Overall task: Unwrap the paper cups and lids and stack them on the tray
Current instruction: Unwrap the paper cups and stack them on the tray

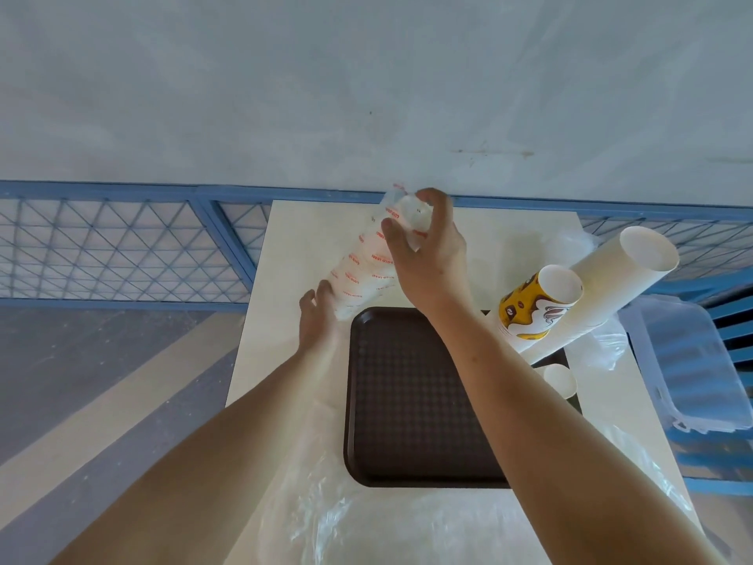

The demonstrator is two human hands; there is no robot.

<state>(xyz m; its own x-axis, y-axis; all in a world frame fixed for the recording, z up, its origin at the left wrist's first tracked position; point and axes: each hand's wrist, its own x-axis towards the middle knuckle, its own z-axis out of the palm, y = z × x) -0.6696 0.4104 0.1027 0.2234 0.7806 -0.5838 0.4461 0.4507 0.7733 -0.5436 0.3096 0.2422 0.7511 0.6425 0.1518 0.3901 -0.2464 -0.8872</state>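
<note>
A wrapped sleeve of white lids or cups [368,265], in clear plastic with red print, is held tilted above the table's far left part. My left hand [315,320] grips its lower end. My right hand [428,246] grips its upper end, fingers curled over the top. The dark brown tray [407,401] lies in front of the sleeve. On the tray's right side stand a stack of yellow printed cups [533,307], a taller leaning stack of plain white cups [611,279] and a small white cup [560,381].
Loose clear plastic wrap [346,519] lies on the cream table [285,246] near me and another piece [599,340] lies at the right. A clear plastic bin [692,360] sits off the right edge. A blue mesh fence [122,246] runs behind the table.
</note>
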